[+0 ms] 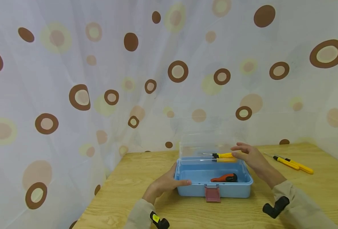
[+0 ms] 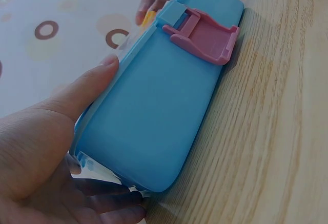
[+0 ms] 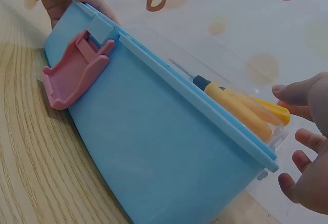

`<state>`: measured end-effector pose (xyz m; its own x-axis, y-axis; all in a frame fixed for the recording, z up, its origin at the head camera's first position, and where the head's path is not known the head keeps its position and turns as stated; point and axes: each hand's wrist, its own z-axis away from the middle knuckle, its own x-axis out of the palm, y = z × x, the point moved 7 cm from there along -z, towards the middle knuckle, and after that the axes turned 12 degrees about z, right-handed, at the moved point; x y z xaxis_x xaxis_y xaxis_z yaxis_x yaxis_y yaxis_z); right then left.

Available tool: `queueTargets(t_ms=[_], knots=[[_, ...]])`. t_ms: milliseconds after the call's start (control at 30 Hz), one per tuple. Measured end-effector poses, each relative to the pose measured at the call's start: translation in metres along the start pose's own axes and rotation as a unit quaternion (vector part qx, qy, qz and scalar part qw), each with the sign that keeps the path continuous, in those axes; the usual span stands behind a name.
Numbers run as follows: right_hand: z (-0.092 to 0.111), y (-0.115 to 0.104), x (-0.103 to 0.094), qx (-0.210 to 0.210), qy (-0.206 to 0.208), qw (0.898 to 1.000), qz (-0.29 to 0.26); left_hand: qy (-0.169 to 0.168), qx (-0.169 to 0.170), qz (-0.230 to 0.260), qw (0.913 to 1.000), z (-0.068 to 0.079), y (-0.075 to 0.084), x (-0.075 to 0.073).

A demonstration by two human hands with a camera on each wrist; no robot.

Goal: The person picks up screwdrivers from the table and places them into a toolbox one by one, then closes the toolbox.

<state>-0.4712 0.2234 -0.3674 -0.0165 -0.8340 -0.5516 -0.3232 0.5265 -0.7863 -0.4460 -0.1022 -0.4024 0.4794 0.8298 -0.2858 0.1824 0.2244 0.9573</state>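
A blue toolbox (image 1: 214, 190) with a clear lid (image 1: 197, 148) raised at its back stands on the table, its pink latch (image 1: 213, 194) hanging down in front. My left hand (image 1: 166, 184) grips the box's left end, thumb over the front rim and fingers along the side. Two yellow-handled screwdrivers (image 1: 225, 155) lie along the back of the box. My right hand (image 1: 251, 157) is at the handle end of the rear one, thumb and forefinger apart and the other fingers loosely bent. Inside the box lies a red-and-black screwdriver handle (image 1: 224, 178); its shaft is hidden.
To the right of the box, two more yellow-handled screwdrivers (image 1: 301, 166) lie on the wooden table (image 1: 123, 197). A white curtain (image 1: 106, 70) with brown circles hangs behind the table.
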Motion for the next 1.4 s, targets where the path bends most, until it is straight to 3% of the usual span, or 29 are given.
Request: queueTargets(t_ms=[567, 1400], knots=[[0.009, 0.006, -0.005, 0.017, -0.002, 0.999, -0.031, 0.003, -0.012, -0.002, 0.9999, 0.004, -0.005, 0.001], [0.018, 0.021, -0.046, 0.014, 0.015, 1.0, 0.019, 0.003, -0.01, 0.004, 0.9999, 0.001, -0.001, -0.002]])
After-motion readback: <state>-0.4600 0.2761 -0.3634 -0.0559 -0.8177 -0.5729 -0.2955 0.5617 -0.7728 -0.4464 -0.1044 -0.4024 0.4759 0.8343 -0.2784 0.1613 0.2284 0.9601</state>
